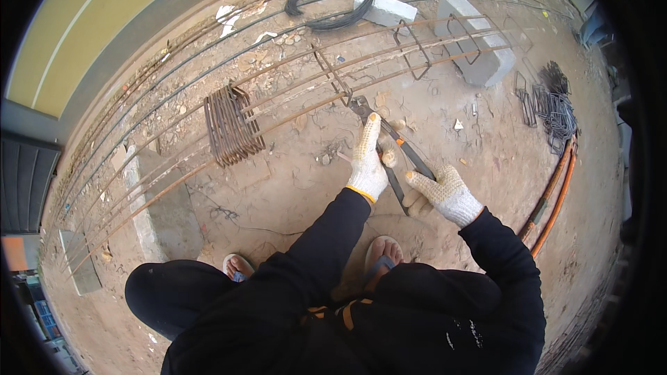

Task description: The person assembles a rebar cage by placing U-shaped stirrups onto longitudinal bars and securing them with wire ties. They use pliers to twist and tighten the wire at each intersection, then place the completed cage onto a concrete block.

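A pair of long-handled pincers (417,160) has its jaws at a steel bar, by the lower corner of a wire stirrup (326,69). My left hand (367,167), in a white knit glove with a yellowish dotted palm, is closed round the pincers just below the head, thumb pointing up. Gloved the same way, my right hand (448,194) grips farther down, its thumb on the end of the right handle. Some of its fingers curl beneath, by the other handle. A long rebar (292,119) runs past the jaws. Whatever the jaws bite is too small to tell.
A pack of rusty stirrups (233,125) hangs on the bars at left. Concrete blocks (490,62) prop the cage at right, beside a coil of black wire (330,24). More stirrups (556,121) and orange-brown pipes (556,194) lie at far right. A concrete slab (167,201) lies left.
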### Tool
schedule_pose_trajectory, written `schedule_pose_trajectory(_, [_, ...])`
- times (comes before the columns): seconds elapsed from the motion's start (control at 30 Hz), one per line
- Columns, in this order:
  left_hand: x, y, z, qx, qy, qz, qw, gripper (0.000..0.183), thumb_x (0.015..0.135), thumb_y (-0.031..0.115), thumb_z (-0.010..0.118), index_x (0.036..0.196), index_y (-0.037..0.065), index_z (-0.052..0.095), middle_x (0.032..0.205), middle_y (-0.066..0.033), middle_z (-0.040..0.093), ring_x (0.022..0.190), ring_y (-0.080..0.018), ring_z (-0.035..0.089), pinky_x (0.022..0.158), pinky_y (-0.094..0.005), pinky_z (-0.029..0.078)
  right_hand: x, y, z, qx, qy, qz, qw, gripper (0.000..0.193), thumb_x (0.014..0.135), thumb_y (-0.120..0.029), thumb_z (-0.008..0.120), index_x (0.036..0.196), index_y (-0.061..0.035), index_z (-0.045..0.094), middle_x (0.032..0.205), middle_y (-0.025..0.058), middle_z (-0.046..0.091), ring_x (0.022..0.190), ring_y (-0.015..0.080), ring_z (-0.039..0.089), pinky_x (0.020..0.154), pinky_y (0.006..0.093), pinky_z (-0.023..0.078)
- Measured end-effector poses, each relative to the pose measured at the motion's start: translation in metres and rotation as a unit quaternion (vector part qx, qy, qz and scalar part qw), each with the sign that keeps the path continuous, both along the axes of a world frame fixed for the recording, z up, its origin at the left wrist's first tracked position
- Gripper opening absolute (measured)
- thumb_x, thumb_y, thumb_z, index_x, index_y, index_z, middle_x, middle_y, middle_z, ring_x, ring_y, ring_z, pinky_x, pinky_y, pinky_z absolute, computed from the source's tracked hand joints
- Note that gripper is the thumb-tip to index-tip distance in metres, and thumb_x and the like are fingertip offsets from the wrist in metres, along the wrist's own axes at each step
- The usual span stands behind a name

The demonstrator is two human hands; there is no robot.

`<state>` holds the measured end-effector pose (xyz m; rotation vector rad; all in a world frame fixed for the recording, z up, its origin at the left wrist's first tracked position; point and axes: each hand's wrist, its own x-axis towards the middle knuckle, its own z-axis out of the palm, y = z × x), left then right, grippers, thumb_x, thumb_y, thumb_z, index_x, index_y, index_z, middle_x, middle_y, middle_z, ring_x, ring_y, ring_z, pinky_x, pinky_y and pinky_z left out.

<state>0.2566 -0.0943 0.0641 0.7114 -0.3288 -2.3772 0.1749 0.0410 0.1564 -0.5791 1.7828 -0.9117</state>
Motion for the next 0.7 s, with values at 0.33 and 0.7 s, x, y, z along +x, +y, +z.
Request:
schedule_pose_trajectory(0.33, [0.004,0.003,0.029,0.023,-0.009,-0.011,1.0,0.036,0.093,0.049,0.063,0.113,0.019,0.064,0.082,0.003,0.058,0.058,-0.0081,0.045,0.046,-0.025,0.036,-0.013,-0.001,0.014,0.024,0.043,0.038,0.998,0.042,0.092,-0.036,0.069,0.089,0.0059,0.071,0.063,0.0131,0.069,0.056,0.0163,0.069,0.048,0.0267,0.05])
schedule_pose_trajectory(0.7, [0.106,0.02,-0.098,-0.178,-0.298,-0.061,0.936,0.075,0.092,0.072,0.043,0.118,0.006,0.065,0.091,-0.0017,0.065,0.077,-0.013,0.057,0.069,-0.0303,0.05,-0.001,0.052,-0.069,0.139,0.121,0.283,0.941,0.063,0.085,-0.055,0.07,0.096,0.0063,0.071,0.073,0.0189,0.066,0.069,0.0212,0.06,0.068,0.0358,0.048])
